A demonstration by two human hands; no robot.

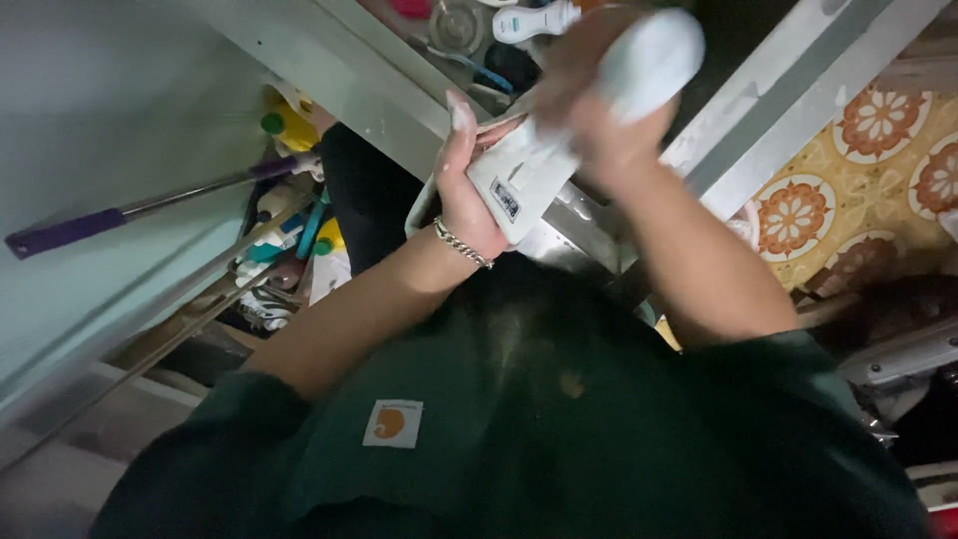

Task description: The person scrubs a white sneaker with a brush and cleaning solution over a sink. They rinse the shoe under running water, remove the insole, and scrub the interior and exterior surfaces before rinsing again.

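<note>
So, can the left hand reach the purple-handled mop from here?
Probably not at once: the left hand is gripping the white cloth, and the purple-handled mop lies apart, further left.

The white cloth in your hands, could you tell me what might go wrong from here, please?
1. The white cloth hangs over the metal sink edge; its loose end could snag there.
2. The right hand is blurred while the left hand grips, so the cloth might slip.
3. The chain bracelet sits close to the cloth and could catch.
</note>
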